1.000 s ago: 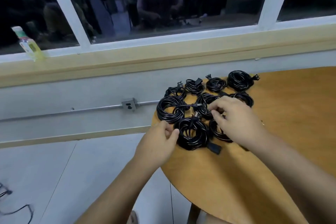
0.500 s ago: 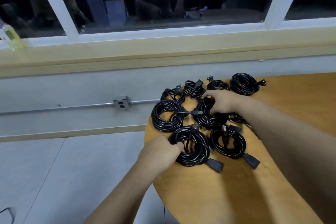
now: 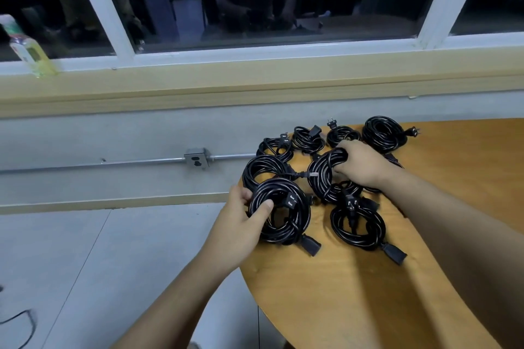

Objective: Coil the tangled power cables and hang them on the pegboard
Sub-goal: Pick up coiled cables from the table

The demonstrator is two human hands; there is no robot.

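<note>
Since the cables are already wound into round coils [image 3: 358, 227], they lie packed close together on the wooden table [image 3: 368, 292], near its left edge, where both hands can reach them.

From the head view, the left hand [image 3: 241, 224] grips the front coil [image 3: 283, 215]. Its thumb pokes into the hole and its fingers wrap round the outer side. Holding it like that pinches all the loops at once, so I think the ring will not fall apart when it goes up.

The right hand [image 3: 360, 167] has its fingers curled over the right side of the mid coil [image 3: 326, 176]. That coil looks tipped up a bit, with its low side touching the coil in front of it. One coil in each hand looks like a way to carry two at a time.

No pegboard shows here, so I guess the coiling is done and the hanging has not started.

Plugs stick out of some coils. One plug [image 3: 299, 175] sits just left of the mid coil and could catch on the next coil.

A bottle [image 3: 31, 56] stands on the window ledge, well away, and a socket box [image 3: 197, 158] sits on the wall
</note>
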